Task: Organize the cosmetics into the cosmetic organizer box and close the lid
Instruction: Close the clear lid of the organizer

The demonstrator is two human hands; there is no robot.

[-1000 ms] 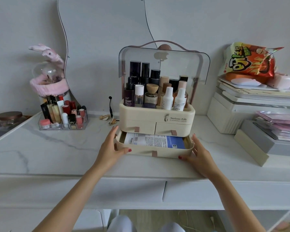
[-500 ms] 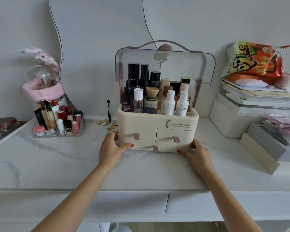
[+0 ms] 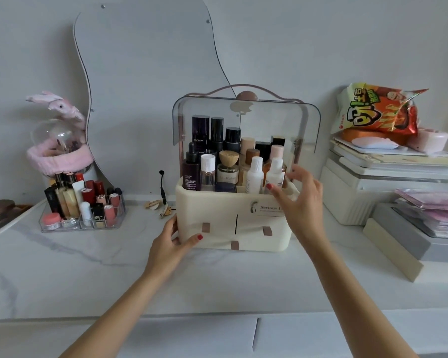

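Both my hands at the cream organizer box (image 3: pixel 217 215) on the marble vanity top (image 3: pixel 88 267).

My left hand (image 3: pixel 170 250) clasps the box's lower left corner, thumb across the front. My right hand (image 3: pixel 299 200) is raised at its upper right edge, fingers spread and gripping nothing. All three drawers sit flush. Bottles (image 3: pixel 230 161) crowd the top tray under the raised, smoky clear lid (image 3: pixel 269 117). Behind hangs a wavy mirror (image 3: pixel 145 60) on a pale wall.
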